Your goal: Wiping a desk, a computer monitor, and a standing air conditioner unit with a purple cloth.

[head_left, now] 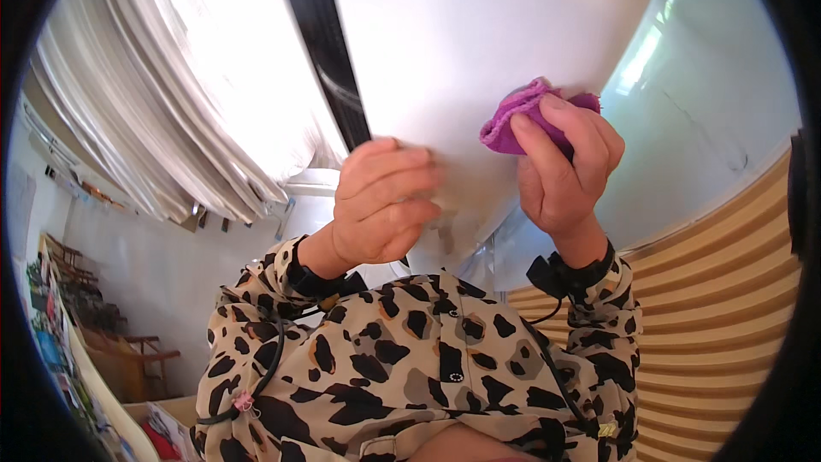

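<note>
My right hand (567, 163) pinches a folded purple cloth (513, 117) with a fuzzy edge, thumb and fingers pressing on it. The cloth is in front of a glossy white panel (449, 19), near that panel's right edge; whether it touches the panel I cannot tell. My left hand (388, 199) is lower and to the left, its fingers loosely curled, slightly blurred, and no object shows in it. It is close to the lower end of the black strip (327, 45) along the panel's left side. Both wrists wear black bands.
White curtains (160, 77) hang in front of a bright window at left. A pale, shiny wall (712, 102) adjoins the panel at right, above a ribbed tan surface (705, 308). Wooden chairs (135, 346) and cluttered shelving stand at far left. Black cords run over the patterned shirt.
</note>
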